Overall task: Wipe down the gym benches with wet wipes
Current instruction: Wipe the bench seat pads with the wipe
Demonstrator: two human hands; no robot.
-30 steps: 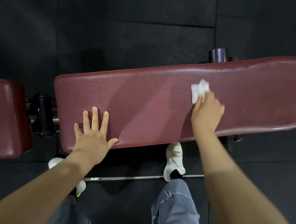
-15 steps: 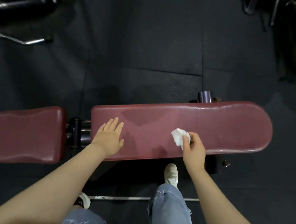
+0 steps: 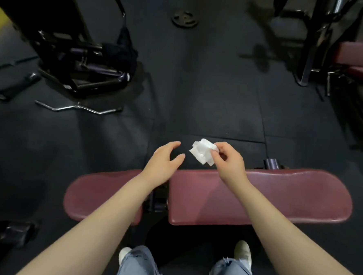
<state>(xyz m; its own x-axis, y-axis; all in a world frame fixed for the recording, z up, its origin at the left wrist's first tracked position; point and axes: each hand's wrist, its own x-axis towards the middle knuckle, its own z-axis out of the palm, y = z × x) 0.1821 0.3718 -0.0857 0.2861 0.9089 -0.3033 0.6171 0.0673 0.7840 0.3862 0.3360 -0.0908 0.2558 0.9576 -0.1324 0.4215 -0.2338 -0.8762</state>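
While both hands hover above the bench, right pinches wipe.

A: Item one?
B: Gym bench, two dark-red padded sections across the lower middle of the frame: a long pad at right, a shorter pad at left, a gap between them.

A: Item two?
B: Wet wipe, white, crumpled, held aloft at frame centre, above the long pad's far edge, apart from the padding.
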